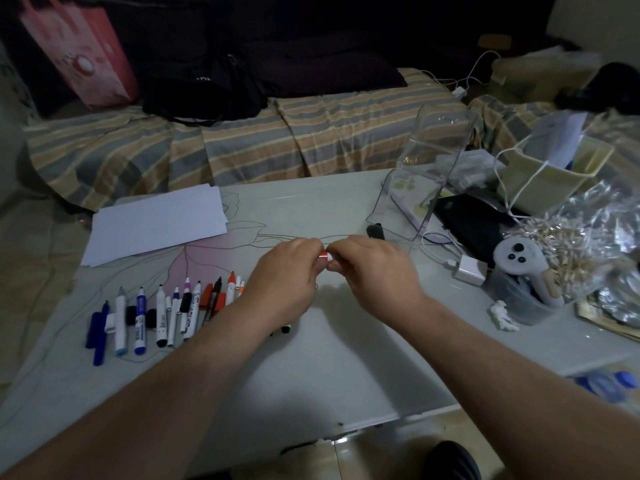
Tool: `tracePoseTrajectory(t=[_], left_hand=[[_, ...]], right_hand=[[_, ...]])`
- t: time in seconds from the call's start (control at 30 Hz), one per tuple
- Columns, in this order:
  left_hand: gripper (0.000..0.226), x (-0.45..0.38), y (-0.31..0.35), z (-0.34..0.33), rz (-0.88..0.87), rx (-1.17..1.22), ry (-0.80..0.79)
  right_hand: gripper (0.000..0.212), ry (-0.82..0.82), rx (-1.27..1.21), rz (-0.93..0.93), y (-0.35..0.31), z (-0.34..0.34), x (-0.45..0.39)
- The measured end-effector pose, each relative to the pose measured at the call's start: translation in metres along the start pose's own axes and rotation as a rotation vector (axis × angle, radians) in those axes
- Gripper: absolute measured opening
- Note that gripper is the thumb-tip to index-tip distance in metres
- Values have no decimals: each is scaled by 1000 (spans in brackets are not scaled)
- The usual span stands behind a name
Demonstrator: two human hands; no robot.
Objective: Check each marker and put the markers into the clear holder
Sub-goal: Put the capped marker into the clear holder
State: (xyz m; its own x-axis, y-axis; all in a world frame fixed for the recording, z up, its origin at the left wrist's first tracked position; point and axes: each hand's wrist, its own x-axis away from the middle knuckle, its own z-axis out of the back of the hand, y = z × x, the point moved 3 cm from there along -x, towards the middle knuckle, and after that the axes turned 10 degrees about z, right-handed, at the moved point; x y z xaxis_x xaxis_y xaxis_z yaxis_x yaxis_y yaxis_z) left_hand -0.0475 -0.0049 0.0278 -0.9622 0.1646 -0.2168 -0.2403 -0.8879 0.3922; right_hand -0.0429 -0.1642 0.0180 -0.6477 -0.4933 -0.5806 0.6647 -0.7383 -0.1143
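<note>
White paper [157,223], game controller [519,263]

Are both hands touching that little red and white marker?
Touching. In the head view, the left hand and the right hand both pinch the red and white marker, which shows between their fingertips above the table.

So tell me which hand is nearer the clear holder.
Right. The right hand sits just left of the clear holder, near its base; the left hand is farther left, both pinching a red marker.
</note>
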Motion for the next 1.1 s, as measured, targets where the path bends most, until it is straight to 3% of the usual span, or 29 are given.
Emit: tracePoseTrajectory(t=[0.1, 0.23, 0.3, 0.37, 0.43, 0.5, 0.57, 0.77, 0.93, 1.1], left_hand=[[18, 1, -3, -6, 29, 13, -32], [20, 4, -5, -18, 38, 55, -156], [21, 5, -5, -17, 46, 137, -161], [28, 5, -7, -13, 106, 313, -106], [34, 4, -9, -12, 162, 437, -70], [32, 6, -8, -16, 165, 395, -116], [27, 10, -3, -25, 87, 254, -188], [22, 16, 7, -53, -73, 124, -237], [23, 15, 4, -60, -68, 115, -242], [22, 14, -1, -59, -47, 100, -247]], right_hand=[[18, -74, -10, -31, -1, 1, -1], [10, -329, 118, -51, -2, -2, 3], [6, -406, 22, -52, 6, 3, -1], [4, -287, -114, -78, 18, 17, -10], [11, -26, -142, -206, 37, 43, -20], [16, 183, -85, -284, 53, 65, -22], [15, 244, -32, -309, 65, 72, -18], [54, 31, 86, -379, 71, 48, -7], [32, -179, 81, -402, 68, 36, -3], [33, -356, 40, -448, 71, 33, 3]])
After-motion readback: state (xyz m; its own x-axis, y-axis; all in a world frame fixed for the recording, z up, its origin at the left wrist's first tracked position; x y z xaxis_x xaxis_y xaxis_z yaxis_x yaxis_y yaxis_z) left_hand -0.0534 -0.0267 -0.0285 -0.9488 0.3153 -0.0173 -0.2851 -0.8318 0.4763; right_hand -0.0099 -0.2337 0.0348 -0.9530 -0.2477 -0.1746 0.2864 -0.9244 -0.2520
